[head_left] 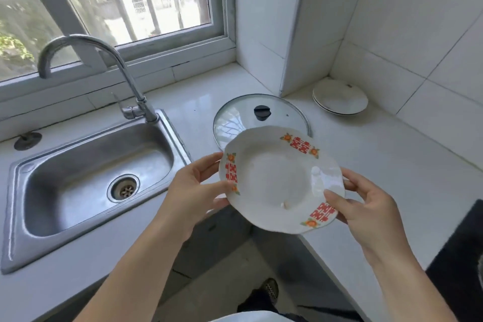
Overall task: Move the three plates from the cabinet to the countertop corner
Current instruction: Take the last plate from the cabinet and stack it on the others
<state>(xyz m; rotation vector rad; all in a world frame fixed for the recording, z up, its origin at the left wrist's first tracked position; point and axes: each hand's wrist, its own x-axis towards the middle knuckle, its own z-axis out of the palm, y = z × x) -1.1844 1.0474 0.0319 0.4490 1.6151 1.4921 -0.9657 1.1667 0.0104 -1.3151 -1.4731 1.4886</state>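
Red-patterned plate (277,180) held over the near table (392,165) edge, my left hand (193,191) and right hand (366,206) each gripping its rim. Last one, I reckon: next, carry it far right, past the glass lid (243,117), onto the corner stack (339,98).

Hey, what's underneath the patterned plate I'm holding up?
Below the patterned plate, gripped by the left hand and right hand, lie the countertop and the near part of the glass lid. The plate covers that stretch of the lid's rim.
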